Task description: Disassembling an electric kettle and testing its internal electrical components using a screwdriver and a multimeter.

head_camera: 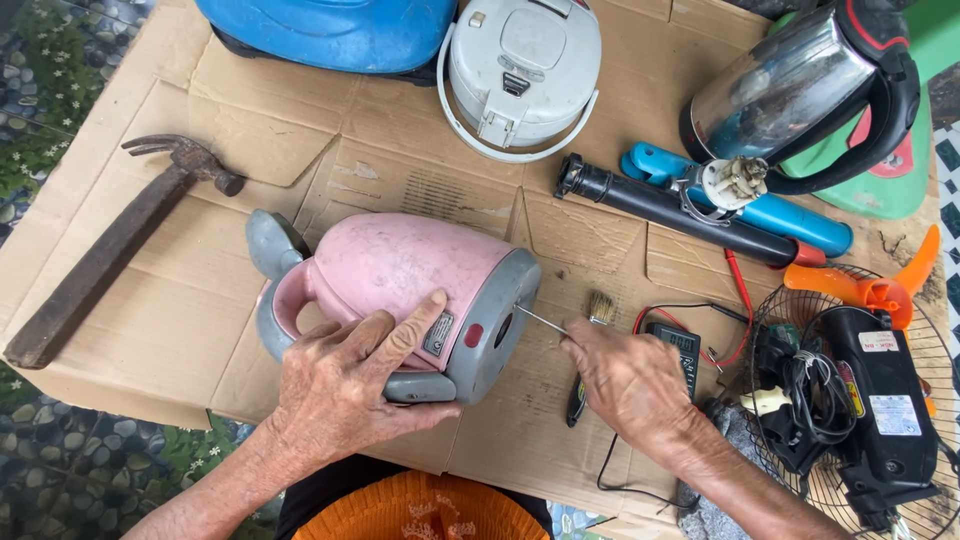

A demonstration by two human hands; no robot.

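The pink electric kettle [400,290] lies on its side at the centre of the frame on flattened cardboard [200,330]. The left hand [345,385] is spread over its body, fingers pressing it still. The right hand [625,380] is closed around a thin tool — probably a screwdriver [540,320] — its tip at the grey base. Keep the shaft square to the base and the kettle pinned. Two kettles show — the steel kettle [790,85] upper right — and one hammer [115,245] at left.
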